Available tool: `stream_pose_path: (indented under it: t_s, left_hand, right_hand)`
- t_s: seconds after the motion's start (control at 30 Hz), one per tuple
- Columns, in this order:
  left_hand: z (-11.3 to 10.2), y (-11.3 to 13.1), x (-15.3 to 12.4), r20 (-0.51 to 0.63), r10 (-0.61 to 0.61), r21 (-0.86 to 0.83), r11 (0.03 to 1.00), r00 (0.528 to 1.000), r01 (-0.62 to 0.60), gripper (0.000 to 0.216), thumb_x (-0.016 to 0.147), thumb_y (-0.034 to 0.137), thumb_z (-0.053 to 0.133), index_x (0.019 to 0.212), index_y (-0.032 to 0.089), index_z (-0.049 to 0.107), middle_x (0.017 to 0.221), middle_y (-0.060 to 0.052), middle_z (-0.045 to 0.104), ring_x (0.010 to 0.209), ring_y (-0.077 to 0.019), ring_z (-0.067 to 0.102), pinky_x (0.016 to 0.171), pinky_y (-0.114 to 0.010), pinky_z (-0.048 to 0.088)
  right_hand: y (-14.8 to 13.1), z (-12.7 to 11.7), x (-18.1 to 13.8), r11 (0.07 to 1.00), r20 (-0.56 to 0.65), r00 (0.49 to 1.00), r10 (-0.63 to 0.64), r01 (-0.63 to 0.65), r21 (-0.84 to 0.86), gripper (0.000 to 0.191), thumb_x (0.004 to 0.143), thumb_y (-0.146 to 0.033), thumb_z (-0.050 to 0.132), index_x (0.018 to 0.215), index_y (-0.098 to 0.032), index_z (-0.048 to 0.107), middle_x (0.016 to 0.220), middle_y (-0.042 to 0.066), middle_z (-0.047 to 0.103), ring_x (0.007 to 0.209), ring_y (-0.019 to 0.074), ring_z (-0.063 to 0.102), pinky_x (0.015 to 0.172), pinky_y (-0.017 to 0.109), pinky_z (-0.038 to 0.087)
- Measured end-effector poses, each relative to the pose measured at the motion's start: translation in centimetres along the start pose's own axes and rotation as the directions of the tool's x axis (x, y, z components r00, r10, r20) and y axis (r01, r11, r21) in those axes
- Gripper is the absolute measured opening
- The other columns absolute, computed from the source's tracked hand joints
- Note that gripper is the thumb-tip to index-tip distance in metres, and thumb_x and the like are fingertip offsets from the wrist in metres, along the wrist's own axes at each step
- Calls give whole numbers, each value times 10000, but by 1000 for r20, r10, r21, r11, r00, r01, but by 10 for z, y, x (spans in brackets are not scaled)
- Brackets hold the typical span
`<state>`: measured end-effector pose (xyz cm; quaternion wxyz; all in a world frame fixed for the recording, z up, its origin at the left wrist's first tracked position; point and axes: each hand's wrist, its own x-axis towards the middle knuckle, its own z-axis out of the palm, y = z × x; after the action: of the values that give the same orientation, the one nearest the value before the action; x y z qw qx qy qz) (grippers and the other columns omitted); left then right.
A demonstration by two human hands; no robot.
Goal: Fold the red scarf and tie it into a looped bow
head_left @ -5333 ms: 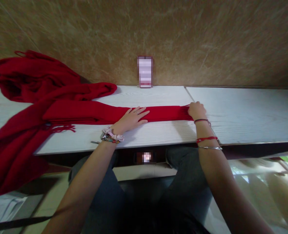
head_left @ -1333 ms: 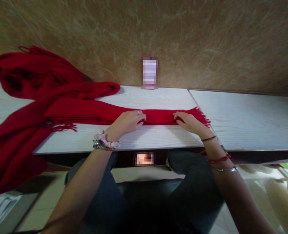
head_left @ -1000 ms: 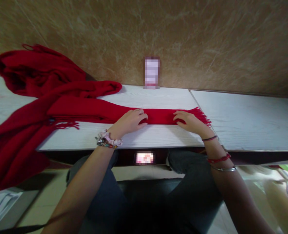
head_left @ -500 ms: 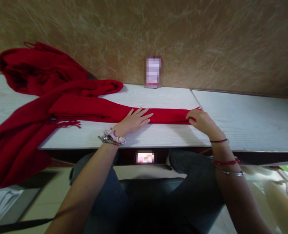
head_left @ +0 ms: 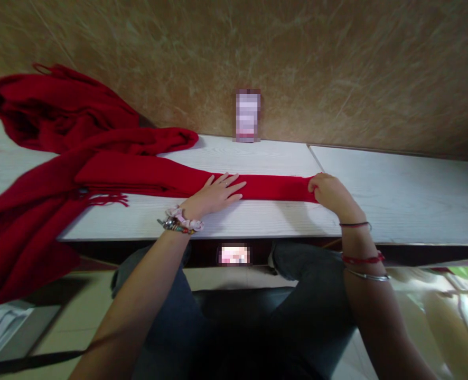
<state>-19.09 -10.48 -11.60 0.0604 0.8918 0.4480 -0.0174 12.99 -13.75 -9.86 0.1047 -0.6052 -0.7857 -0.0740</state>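
A long red scarf (head_left: 273, 187) lies folded into a narrow strip along the white tabletop (head_left: 258, 219). My left hand (head_left: 214, 192) rests flat on the strip near its middle, fingers stretched out. My right hand (head_left: 329, 191) is closed over the strip's right end, where the fringe is hidden under my fingers. The rest of the scarf trails left into a loose red heap (head_left: 55, 121) and hangs off the table's left front edge.
A small blurred upright card (head_left: 247, 115) stands against the brown marbled wall behind the table. A second white tabletop (head_left: 408, 184) adjoins on the right. My knees are under the table's front edge.
My left hand went from curled on the strip to lying flat. My right hand slid right to the fringed end and closed over it, so the fringe no longer shows.
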Motion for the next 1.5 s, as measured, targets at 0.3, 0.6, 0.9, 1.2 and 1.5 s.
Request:
stream_pose_path:
  t_s: [0.3, 0.6, 0.9, 1.2, 1.5]
  left_hand:
    - [7, -5, -1, -125, -25, 35, 999, 992, 29, 539, 991, 482, 234, 1490, 281, 273, 1591, -58, 170, 1457, -301, 130, 1139, -551, 159]
    - [4, -7, -1, -50, -94, 16, 995, 994, 95, 568, 980, 510, 222, 1496, 277, 260, 1594, -51, 158, 1455, -302, 144, 1142, -521, 172]
    - [-3, -26, -18, -2, -407, 7, 913, 914, 407, 614, 958, 547, 198, 1506, 274, 232, 1590, -100, 155, 1437, -377, 166, 1091, -602, 234]
    - [3, -18, -20, -184, -326, -7, 944, 927, 331, 558, 970, 498, 240, 1480, 283, 311, 1596, -99, 130, 1443, -393, 118, 1100, -632, 183]
    - [4, -14, -4, -2, -186, -38, 982, 982, 186, 548, 979, 491, 233, 1498, 314, 240, 1601, -41, 119, 1458, -329, 105, 1127, -583, 162]
  right_hand:
    - [-88, 29, 39, 973, -79, 981, -176, 186, 139, 394, 934, -251, 398, 1275, -129, 554, 1357, 178, 525, 1276, 302, 438, 1035, 534, 363]
    - [-79, 39, 41, 987, 220, 963, -157, 145, 67, 512, 980, -327, 310, 1460, -156, 355, 1515, 131, 355, 1383, 318, 324, 1076, 554, 328]
    - [-23, 46, 16, 992, 125, 984, 125, -120, -44, 479, 944, -307, 342, 1396, -187, 441, 1463, 133, 439, 1321, 385, 400, 1010, 660, 343]
    - [-54, 32, 31, 997, -85, 994, 65, -60, 56, 495, 917, -233, 363, 1388, -101, 440, 1474, 200, 396, 1374, 370, 315, 1068, 644, 265]
    - [-111, 45, 44, 976, 144, 969, -199, 184, 114, 507, 975, -314, 325, 1431, -103, 398, 1503, 166, 364, 1382, 320, 321, 1087, 546, 309]
